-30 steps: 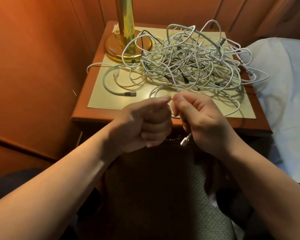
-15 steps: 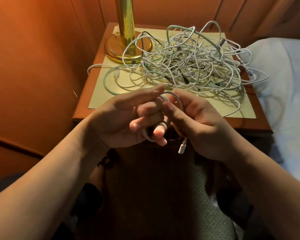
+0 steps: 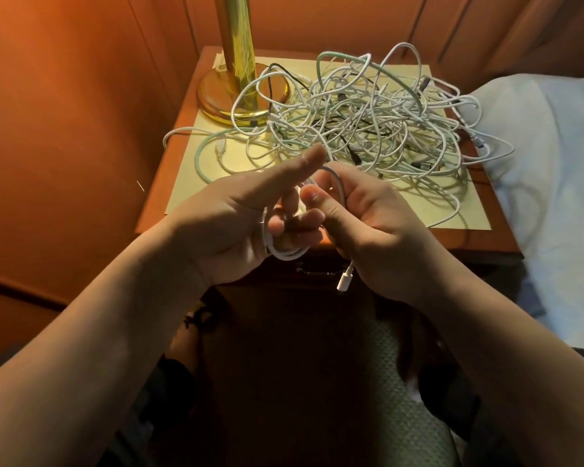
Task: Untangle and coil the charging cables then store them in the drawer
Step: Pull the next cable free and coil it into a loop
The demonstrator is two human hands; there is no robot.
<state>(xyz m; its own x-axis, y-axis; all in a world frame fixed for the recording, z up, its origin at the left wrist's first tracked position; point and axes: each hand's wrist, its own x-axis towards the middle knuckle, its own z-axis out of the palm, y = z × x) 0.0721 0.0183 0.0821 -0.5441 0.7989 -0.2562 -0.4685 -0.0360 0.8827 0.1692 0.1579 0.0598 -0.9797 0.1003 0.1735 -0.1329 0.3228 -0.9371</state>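
While both hands are working in front of the bench [image 3: 496,242], the left hand [image 3: 236,227] is carrying loops of a white cable [image 3: 285,254] round its curled lower fingers, w/ index finger extended. Right hand [image 3: 368,227] is pinching the same cable betw. thumb and fingers; its white plug [image 3: 344,281] is hanging below the palm. Remaining cables [image 3: 368,119] are lying tangled on the bench's yellow mat [image 3: 452,210], some strands draping over the brass lamp base [image 3: 216,99]. Bed [image 3: 553,163] is adjoining at right.

No readable text, label, brand or number appears on anything.
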